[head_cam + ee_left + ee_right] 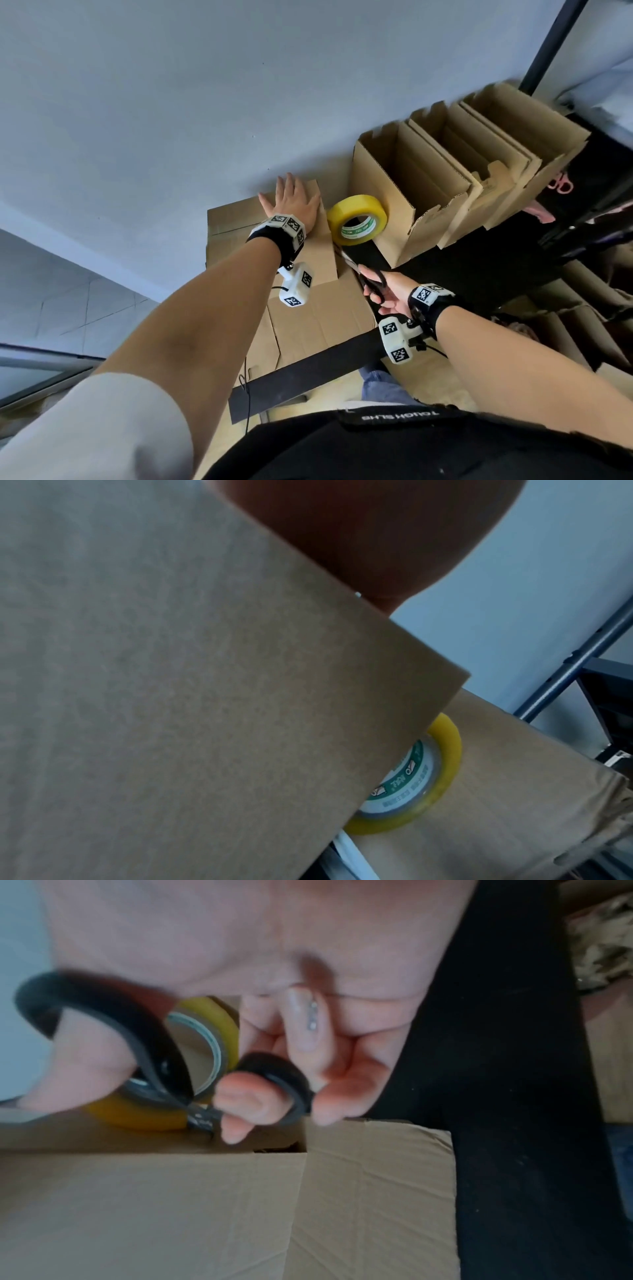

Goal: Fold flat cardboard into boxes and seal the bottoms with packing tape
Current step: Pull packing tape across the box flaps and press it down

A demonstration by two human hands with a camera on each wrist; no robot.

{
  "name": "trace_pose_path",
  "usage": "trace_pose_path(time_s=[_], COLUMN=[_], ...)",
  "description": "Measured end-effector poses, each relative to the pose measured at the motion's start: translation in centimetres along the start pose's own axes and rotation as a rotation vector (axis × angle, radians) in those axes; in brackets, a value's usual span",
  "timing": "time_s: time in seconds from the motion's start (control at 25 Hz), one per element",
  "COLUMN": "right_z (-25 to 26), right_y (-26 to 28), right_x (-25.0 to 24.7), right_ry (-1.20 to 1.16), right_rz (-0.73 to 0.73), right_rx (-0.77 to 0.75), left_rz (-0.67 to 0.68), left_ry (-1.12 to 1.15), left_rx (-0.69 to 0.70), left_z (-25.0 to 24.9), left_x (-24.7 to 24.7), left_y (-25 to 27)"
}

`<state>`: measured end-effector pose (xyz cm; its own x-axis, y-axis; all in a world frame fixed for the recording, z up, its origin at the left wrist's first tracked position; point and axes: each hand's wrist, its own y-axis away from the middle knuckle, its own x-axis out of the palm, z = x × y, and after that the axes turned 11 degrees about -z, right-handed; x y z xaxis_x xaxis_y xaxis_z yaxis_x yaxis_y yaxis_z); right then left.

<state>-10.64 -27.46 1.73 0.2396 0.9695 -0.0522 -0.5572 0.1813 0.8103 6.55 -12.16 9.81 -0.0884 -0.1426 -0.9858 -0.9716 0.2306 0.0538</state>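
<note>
Left hand (291, 202): flat, fingers spread and straight, palm pressed on top of the cardboard box (318, 250); nothing gripped.
Left wrist view: mostly filled by a blurred cardboard panel (205, 696); fingers not visible, only a dark patch of skin at the top.
Right hand (387, 291): fingers and thumb curled through the black loops of scissors (371, 279), blades pointing up toward the tape roll; whether the blades are open or closed too small to tell.
Right wrist view: motion-blurred; scissor handles (164, 1053) in front of the roll, blades hidden behind the fingers (240, 1099).
Tape roll (356, 219): yellow, tilted on its edge on the black bench (301, 373), just beside the pressed box and touching or nearly touching the open boxes (445, 178) to its right.
Cardboard box: lying under the left hand at the bench's far edge, against the grey wall (171, 102); lower flaps partly covered by the forearm and wrist camera.
Open boxes: row standing upright, far end cut off by a dark rack post (548, 44).
Pink object (561, 185): at right, partly hidden, possibly scissor handles.
</note>
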Motion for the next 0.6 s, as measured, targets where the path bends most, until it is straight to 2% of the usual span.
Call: trace_pose_path(time_s=[0.16, 0.32, 0.6], right_z=[-0.2, 0.6, 1.0], right_y=[1.3, 2.0, 1.6], right_x=[-1.0, -0.8, -0.1], right_ry=[-0.205, -0.248, -0.367], right_rz=[0.14, 0.156, 0.182], right_rx=[-0.046, -0.093, -0.082], left_rz=[0.005, -0.009, -0.064], left_ry=[-0.012, -0.01, 0.019], left_rx=[-0.006, -0.014, -0.05], left_z=[-0.3, -0.4, -0.8], left_x=[0.2, 0.4, 0.9], left_y=[-0.2, -0.3, 0.1])
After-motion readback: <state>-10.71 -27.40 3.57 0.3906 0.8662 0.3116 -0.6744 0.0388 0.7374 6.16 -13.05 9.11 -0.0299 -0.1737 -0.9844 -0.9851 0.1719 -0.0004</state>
